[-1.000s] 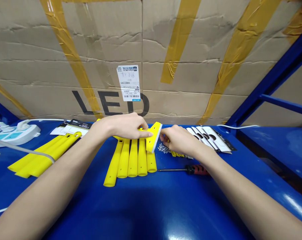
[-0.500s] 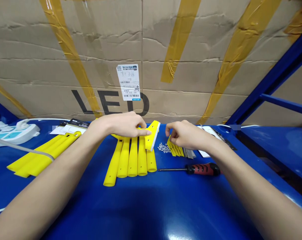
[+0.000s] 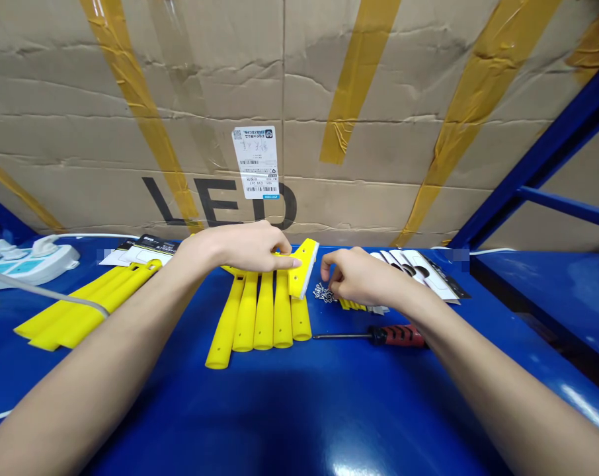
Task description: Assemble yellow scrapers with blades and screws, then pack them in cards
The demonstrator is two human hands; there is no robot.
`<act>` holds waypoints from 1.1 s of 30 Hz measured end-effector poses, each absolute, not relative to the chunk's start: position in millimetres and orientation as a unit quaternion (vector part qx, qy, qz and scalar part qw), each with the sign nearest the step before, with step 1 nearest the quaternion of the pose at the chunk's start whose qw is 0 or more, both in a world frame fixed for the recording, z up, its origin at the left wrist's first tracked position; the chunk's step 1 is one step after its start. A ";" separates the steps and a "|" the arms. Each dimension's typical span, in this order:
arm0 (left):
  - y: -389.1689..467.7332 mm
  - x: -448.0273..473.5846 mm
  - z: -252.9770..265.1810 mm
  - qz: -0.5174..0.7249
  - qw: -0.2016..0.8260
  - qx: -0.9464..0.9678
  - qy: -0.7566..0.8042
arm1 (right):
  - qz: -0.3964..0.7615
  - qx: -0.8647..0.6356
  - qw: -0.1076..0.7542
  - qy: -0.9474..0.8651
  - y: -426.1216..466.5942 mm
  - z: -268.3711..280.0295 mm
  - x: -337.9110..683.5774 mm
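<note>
My left hand (image 3: 254, 246) is closed around a yellow scraper (image 3: 302, 268), thumb and index finger pressed on its flat head, whose pale edge faces right. Beneath it, several yellow plastic handle tubes (image 3: 262, 317) lie side by side on the blue surface. To the right, my right hand (image 3: 361, 274) is bent down with curled fingers over a small pile of silver screws (image 3: 322, 293). Its fingertips meet at the pile's edge; anything between them is hidden. Partly covered by that hand are small yellow plastic pieces (image 3: 352, 305) and grey metal strips (image 3: 377, 309).
In front of the right hand lies a red-and-black screwdriver (image 3: 399, 335). White printed cards (image 3: 431, 274) rest behind my right wrist. More yellow handles (image 3: 88, 304), packaging cards (image 3: 151, 248) and a power strip (image 3: 36, 264) are at left. A big cardboard box (image 3: 205, 99) stands behind.
My right hand has moved slightly left and down onto the screws, uncovering more of the white cards behind it. The left hand and the scraper have stayed put.
</note>
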State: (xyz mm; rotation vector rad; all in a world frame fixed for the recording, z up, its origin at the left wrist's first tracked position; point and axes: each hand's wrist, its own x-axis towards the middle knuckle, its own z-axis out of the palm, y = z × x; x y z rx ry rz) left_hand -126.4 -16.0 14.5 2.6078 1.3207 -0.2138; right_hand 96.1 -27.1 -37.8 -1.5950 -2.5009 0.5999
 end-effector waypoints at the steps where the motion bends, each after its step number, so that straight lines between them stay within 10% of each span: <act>1: -16.3 -126.3 14.7 -0.072 0.105 0.885 0.449 | 0.201 -0.521 0.062 -0.827 -26.7 -37.5 96.3; 33: -14.9 -131.8 16.7 -0.099 0.112 0.871 0.468 | 0.121 -0.412 0.137 -0.893 -18.9 -63.0 90.3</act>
